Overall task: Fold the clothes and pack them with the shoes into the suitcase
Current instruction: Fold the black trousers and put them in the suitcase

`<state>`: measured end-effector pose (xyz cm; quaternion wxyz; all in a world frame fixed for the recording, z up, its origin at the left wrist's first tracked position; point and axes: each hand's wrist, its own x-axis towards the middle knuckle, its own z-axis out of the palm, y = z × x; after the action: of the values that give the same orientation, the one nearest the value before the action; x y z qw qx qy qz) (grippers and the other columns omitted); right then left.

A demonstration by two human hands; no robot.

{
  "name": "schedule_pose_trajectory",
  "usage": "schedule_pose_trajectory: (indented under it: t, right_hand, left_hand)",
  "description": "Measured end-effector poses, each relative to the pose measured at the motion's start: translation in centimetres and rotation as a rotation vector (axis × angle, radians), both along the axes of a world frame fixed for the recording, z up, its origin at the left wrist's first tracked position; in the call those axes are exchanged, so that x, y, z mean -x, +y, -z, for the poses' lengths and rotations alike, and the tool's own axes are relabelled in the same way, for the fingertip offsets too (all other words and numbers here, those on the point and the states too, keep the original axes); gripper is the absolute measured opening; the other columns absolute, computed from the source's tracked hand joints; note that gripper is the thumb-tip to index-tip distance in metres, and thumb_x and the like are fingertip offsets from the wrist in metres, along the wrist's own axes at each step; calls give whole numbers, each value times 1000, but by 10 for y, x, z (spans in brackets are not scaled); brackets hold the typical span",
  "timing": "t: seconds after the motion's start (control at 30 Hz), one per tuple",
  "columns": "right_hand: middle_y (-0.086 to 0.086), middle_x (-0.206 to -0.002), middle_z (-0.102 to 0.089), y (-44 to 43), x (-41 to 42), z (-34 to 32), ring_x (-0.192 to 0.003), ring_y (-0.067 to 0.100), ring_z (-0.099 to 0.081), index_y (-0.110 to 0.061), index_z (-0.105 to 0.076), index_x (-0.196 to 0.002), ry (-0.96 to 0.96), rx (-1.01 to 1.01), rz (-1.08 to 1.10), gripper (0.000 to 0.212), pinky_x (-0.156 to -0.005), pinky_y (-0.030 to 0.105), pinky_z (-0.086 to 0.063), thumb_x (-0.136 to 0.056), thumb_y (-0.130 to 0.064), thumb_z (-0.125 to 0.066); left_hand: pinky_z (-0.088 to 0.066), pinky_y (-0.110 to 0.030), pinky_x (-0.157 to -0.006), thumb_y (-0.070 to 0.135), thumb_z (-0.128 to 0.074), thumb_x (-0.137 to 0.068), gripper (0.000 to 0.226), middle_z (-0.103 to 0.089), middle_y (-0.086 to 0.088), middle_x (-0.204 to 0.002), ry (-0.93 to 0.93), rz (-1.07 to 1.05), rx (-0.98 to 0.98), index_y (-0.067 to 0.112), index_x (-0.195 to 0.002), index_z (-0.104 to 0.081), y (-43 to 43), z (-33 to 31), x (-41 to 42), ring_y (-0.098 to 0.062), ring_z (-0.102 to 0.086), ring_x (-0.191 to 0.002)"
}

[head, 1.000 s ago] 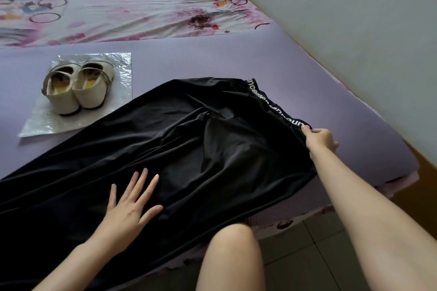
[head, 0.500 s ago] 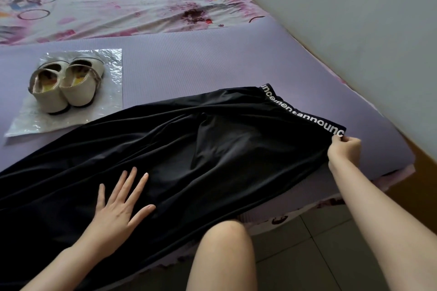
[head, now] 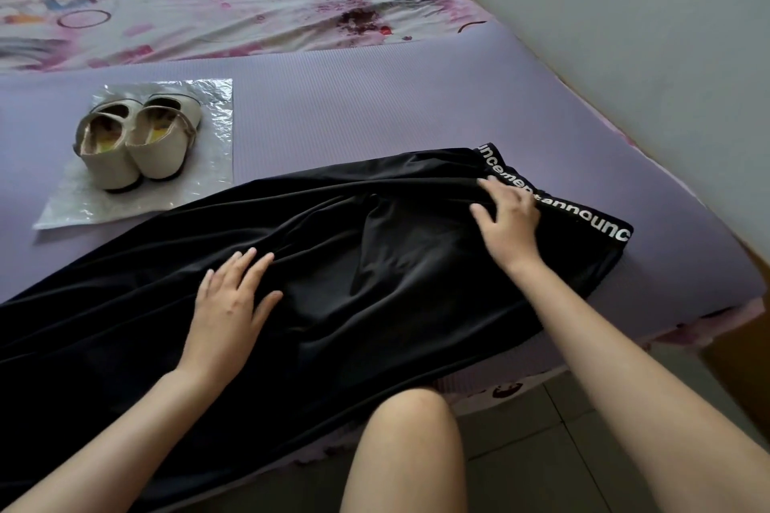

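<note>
Surface: purple mat [head: 375,104] over a bed, with a pink floral sheet [head: 250,0] beyond it. A pale wall [head: 625,33] runs along the right, and grey floor tiles [head: 521,450] lie below the bed edge.

Black garment [head: 375,262]: spread across the mat's near part, its lettered waistband [head: 583,212] at the right end.

Cream shoes [head: 137,146]: a pair side by side on a clear plastic sheet [head: 208,187], just beyond the garment.

Left hand [head: 231,304]: flat on the cloth, fingers spread.

Right hand [head: 508,217]: fingers spread, resting beside the waistband.

Bare knee [head: 408,429]: in the foreground, hiding part of the bed edge.

Bed [head: 250,12], purple mat [head: 375,104], black garment [head: 375,262], plastic sheet [head: 204,192]
</note>
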<state>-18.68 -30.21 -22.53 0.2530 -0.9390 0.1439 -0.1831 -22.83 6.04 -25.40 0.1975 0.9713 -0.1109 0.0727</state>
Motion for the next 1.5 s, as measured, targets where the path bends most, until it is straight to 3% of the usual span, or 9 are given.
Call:
schedule_pose_trajectory:
  t: [0.07,0.2,0.37,0.6,0.77,1.0,1.2,1.37,1.5]
  right_hand:
    - [5,-145,-45,36,-10,-1,-133,27,-37,-16,-51,-136,31,7,-194,47,-106,29,-22,-92,-31,-56]
    - [-1,-159,-11,85,-15,8,-147,19,-4,-24,-20,-151,257,187,-477,62,-117,35,-2,-97,-47,-40]
    - [-2,-160,9,76,1,32,-146,16,10,-30,4,-151,521,365,-546,74,-118,36,8,-92,-65,-22]
    - [-6,-159,11,72,27,29,-146,12,13,-34,7,-150,549,417,-608,94,-117,32,9,-67,-80,11]
    - [-5,-159,9,74,27,20,-146,12,9,-31,-1,-151,583,310,-605,76,-118,32,7,-86,-67,-17]
    - [5,-155,-27,65,-8,2,-143,20,-25,-13,-44,-141,251,-86,-373,47,-118,38,-17,-97,-29,-50]
    - [7,-142,-48,64,-63,-4,-133,23,-38,-13,-57,-131,193,-48,-302,36,-112,34,-24,-95,-18,-54]
    - [9,-115,-64,69,-101,-8,-115,26,-46,-21,-65,-119,133,24,-218,28,-103,34,-33,-92,-25,-58]
    - [-4,-98,-67,105,-75,-8,-101,19,-48,-20,-71,-105,26,101,-503,25,-96,31,-31,-84,-32,-69]
  left_hand:
    - [-41,-44,-96,18,-67,-84,44,-64,-9,-114,29,-37,31,11,-127,-57,2,-7,-11,-31,-56,-111]
    - [-48,-38,-78,19,-67,-84,15,-65,1,-88,84,-93,102,17,-99,-71,11,-18,-13,-25,-61,-88]
    - [-43,-31,-67,24,-62,-88,9,-58,14,-89,140,-79,124,24,-95,-68,32,-23,-3,-15,-61,-77]
    - [-40,-25,-61,31,-65,-85,4,-54,14,-80,293,1,16,34,-83,-64,55,-20,8,-5,-56,-72]
    - [-42,-25,-62,31,-68,-83,8,-53,15,-84,225,24,31,32,-90,-65,51,-19,10,-7,-55,-79]
    - [-45,-39,-93,18,-68,-84,26,-60,2,-112,63,4,92,17,-110,-66,49,-14,-6,-21,-54,-107]
    - [-41,-42,-94,12,-63,-86,27,-60,-7,-113,10,-115,180,12,-114,-64,50,-16,-48,-29,-54,-105]
    - [-44,-38,-89,23,-68,-83,26,-61,-4,-102,56,-129,198,15,-107,-65,66,-23,-72,-25,-57,-95]
    - [-47,-30,-77,36,-79,-69,32,-62,11,-92,70,48,144,27,-98,-68,59,-15,-45,-10,-56,-85]
